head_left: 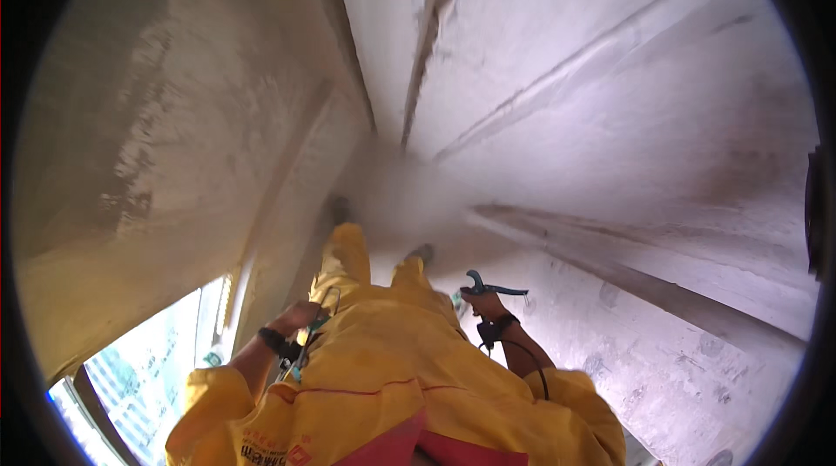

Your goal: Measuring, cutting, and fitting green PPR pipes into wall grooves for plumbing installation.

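Note:
My left hand (pixel 300 316) is at the left of my yellow workwear (pixel 374 353), closed on a small tool (pixel 324 314) with a thin metal loop and some teal on it; its exact kind is unclear. My right hand (pixel 479 299) is at the right of my body, closed on a blue cutter-like hand tool (pixel 501 288) with a curved jaw. Black straps with devices are on both wrists, and a black cable runs down from the right one.
Rough grey-white walls (pixel 592 91) with long grooves and seams surround me. A bright window (pixel 148 361) is at the lower left, beside a stained wall (pixel 174 100). My dark shoes (pixel 421 252) show below my yellow trousers on a hazy, dusty floor (pixel 409 196).

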Motion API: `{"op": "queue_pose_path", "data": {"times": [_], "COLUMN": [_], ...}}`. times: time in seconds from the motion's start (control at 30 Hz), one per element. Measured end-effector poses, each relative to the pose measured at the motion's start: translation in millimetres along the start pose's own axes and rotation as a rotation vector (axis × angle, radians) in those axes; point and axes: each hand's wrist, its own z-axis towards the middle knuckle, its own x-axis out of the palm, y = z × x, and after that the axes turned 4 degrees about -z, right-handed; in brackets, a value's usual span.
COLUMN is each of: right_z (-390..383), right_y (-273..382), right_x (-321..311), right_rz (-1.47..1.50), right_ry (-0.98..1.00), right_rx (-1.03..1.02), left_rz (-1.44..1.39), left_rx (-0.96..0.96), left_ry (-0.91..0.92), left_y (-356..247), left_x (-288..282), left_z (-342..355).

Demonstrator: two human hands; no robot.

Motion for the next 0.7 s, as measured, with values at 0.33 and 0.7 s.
{"op": "queue_pose_path", "data": {"times": [0.33, 0.7], "right_z": [57, 25], "right_y": [-155, -246], "right_x": [40, 108], "right_rz": [0.226, 0.2], "right_ry": [-0.044, -0.236], "right_rx": [0.373, 0.162], "left_rz": [0.062, 0.836], "left_rx": [0.211, 0.425], "left_ry": [-0.72, -1.388], "left_y": [-15, 95], "left_x": [8, -135], "left_z": [-46, 61]}}
